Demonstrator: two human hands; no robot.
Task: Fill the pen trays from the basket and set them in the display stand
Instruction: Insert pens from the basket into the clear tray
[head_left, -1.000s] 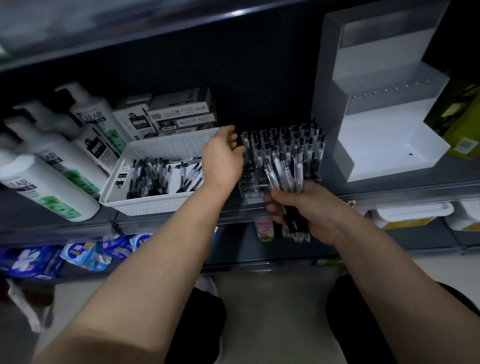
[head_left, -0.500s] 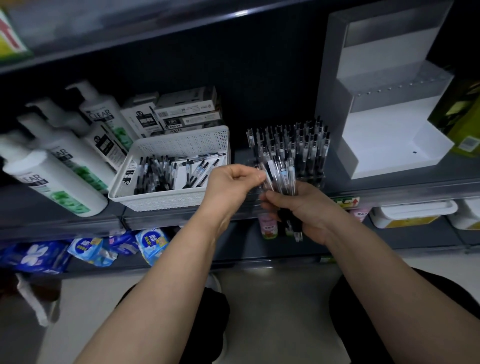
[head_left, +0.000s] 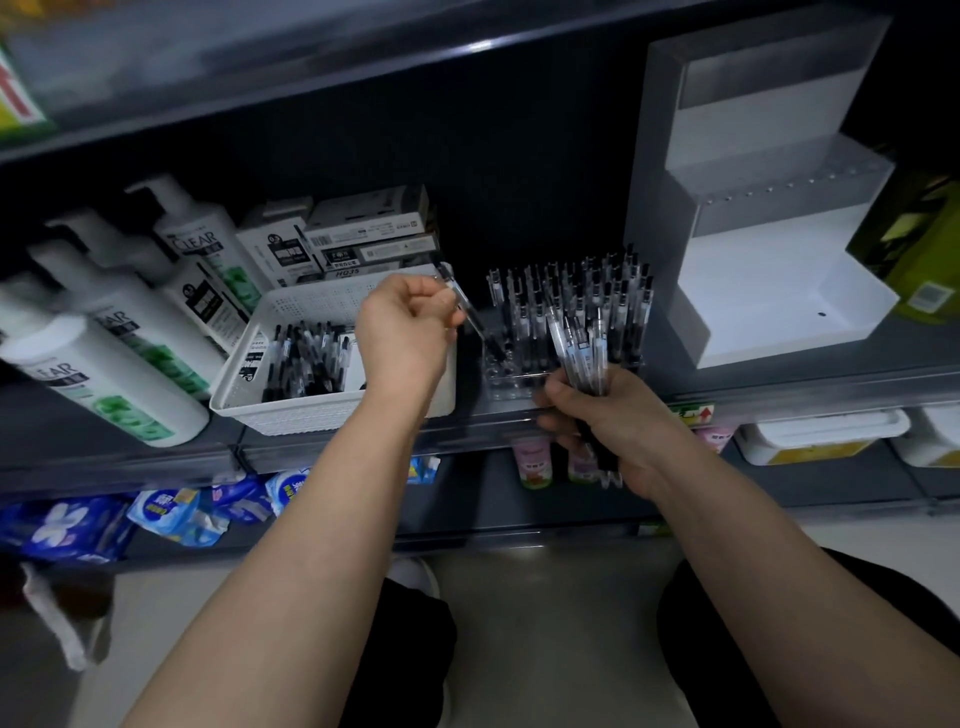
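Observation:
A white perforated basket with several black pens lies on the shelf at the left. To its right stands a clear pen tray with several pens upright in it. My left hand pinches a single pen, its tip angled down over the tray's front left corner. My right hand grips a bundle of pens just in front of the tray. The white stepped display stand sits at the right and holds no trays.
White shampoo bottles lie left of the basket. Pen boxes are stacked behind it. A green carton stands right of the stand. The lower shelf holds blue packets and white tubs. My knees are below.
My left hand took one pen from the bundle in my right hand, then rose up and left to bring it over the tray's front left corner. The right hand stayed put.

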